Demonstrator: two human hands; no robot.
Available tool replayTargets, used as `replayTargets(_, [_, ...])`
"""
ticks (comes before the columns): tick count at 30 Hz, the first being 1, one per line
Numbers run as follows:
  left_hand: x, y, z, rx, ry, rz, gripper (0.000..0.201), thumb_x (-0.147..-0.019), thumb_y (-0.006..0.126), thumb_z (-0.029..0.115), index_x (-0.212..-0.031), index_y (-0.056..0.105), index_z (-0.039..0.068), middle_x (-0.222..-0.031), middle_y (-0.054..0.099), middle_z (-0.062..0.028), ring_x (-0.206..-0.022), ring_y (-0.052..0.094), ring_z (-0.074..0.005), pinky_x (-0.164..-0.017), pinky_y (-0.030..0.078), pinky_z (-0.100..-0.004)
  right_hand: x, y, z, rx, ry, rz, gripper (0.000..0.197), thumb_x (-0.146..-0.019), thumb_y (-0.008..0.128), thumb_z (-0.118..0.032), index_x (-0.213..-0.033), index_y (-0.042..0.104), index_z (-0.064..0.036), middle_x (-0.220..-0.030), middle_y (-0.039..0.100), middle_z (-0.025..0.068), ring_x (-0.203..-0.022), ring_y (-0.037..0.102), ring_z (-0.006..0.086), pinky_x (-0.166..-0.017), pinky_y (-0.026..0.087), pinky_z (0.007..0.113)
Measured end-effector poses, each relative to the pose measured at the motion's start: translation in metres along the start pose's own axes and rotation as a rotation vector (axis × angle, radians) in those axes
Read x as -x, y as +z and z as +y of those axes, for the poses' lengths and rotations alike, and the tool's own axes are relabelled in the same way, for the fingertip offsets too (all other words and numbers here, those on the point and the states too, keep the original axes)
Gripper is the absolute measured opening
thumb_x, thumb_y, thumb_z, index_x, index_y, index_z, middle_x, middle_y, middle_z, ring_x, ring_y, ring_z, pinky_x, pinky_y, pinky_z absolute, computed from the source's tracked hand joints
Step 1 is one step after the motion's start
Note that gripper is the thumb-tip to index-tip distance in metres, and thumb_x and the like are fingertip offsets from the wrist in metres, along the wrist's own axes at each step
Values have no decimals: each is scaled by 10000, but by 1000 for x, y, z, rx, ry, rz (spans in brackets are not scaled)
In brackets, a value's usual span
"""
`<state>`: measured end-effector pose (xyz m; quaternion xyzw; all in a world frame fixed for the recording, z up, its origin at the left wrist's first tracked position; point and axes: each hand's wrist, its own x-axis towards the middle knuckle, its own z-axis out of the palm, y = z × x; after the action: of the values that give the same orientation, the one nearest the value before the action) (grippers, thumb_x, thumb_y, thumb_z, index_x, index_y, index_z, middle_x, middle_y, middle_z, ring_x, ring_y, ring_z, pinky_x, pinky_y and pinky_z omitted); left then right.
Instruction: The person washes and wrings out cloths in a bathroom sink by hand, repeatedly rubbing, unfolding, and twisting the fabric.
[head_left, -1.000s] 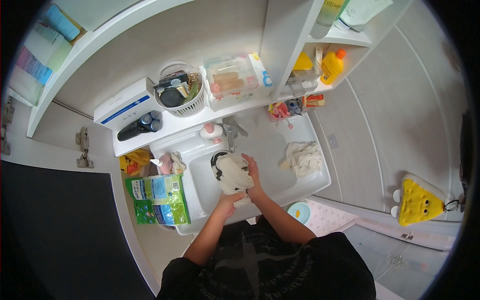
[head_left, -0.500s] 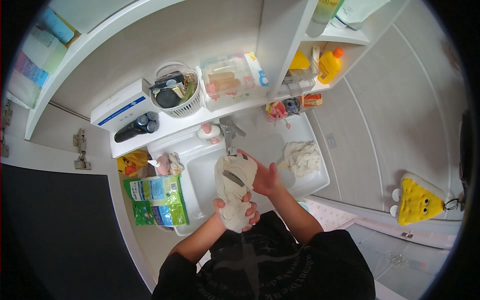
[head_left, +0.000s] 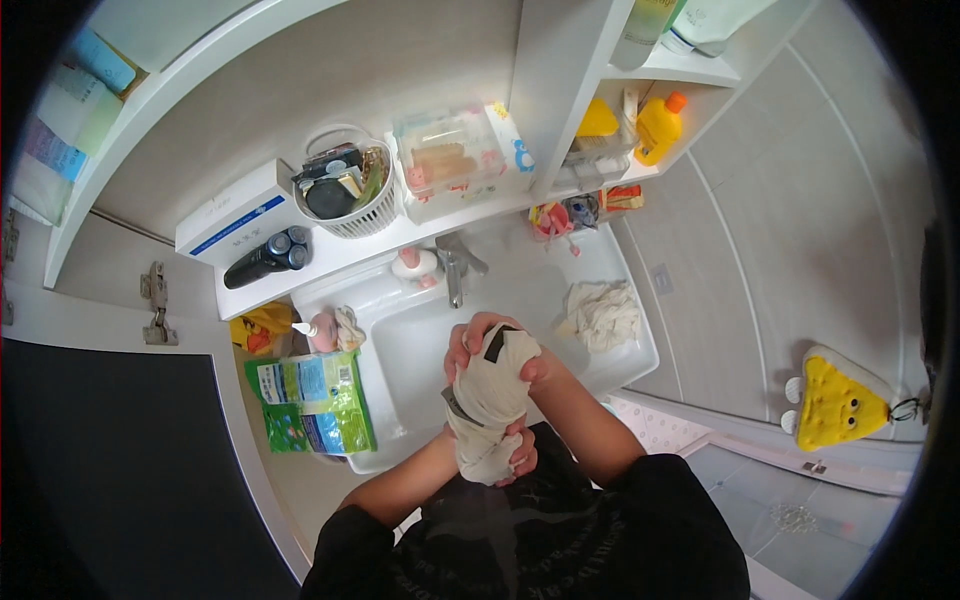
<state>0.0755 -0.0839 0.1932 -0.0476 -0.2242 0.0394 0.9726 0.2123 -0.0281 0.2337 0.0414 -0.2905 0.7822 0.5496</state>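
Cream cloth (head_left: pixel 500 392), bunched, not yet set down, is by the sink (head_left: pixel 405 365): left hand (head_left: pixel 522 450) wraps its lower end, right hand (head_left: pixel 468 340) its upper, fingers curled round; another cloth (head_left: pixel 604 318) lies unheld.

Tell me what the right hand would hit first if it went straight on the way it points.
Most likely the tap: the right hand, wrapped around the cloth, points forward and slightly left toward it. Depth is unclear, so it might pass above instead.
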Motion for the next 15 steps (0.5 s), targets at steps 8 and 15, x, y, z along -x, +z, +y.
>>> replayTargets(8, [44, 3, 5, -428, -8, 460, 709, -688, 825, 416, -1239, 521, 90, -1116, 589, -208, -1033, 585, -407, -741, 562, -478, 20, 1, -5, 278, 200, 357, 565, -713, 842, -384, -1061, 567, -35, -1031, 562, 91, -988, 634, 279, -832, 526, 411])
replayTargets(15, [50, 14, 10, -413, -44, 716, 863, -624, 900, 272, -1337, 476, 33, -1205, 596, -159, -1141, 593, -317, -860, 549, -483, 31, -7, -7, 256, 116, 413, 592, -713, 837, -395, -1085, 567, -24, -1038, 572, 101, -1012, 635, 296, -852, 529, 417])
